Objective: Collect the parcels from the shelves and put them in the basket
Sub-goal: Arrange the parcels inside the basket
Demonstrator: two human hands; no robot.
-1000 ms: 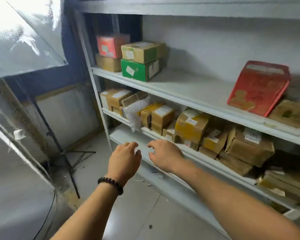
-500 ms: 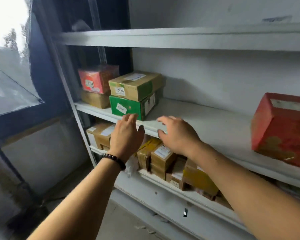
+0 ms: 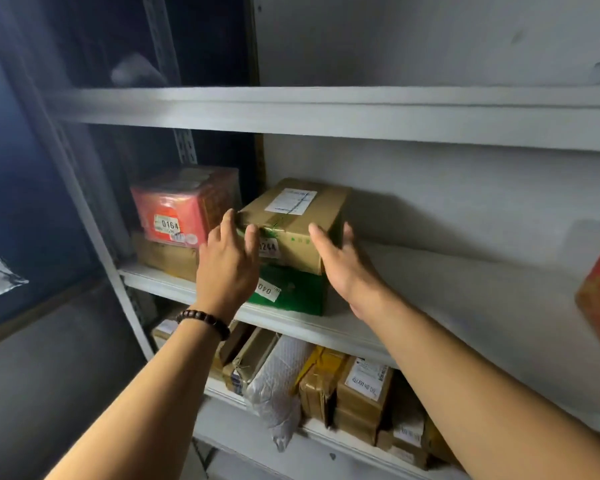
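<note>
The brown parcel sat straight ahead of both hands on the middle shelf, stacked on a green box. Its long axis seemed to run back toward the wall. The left hand and right hand flanked its near end, about equally close. Their fingers were straight against its left corner and right side, gripping nothing yet. A red parcel stood just beside it, crowding the left hand. No basket showed.

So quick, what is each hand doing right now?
Left hand: open, fingers touching the brown box's left side.
Right hand: open, against its right side.
</note>
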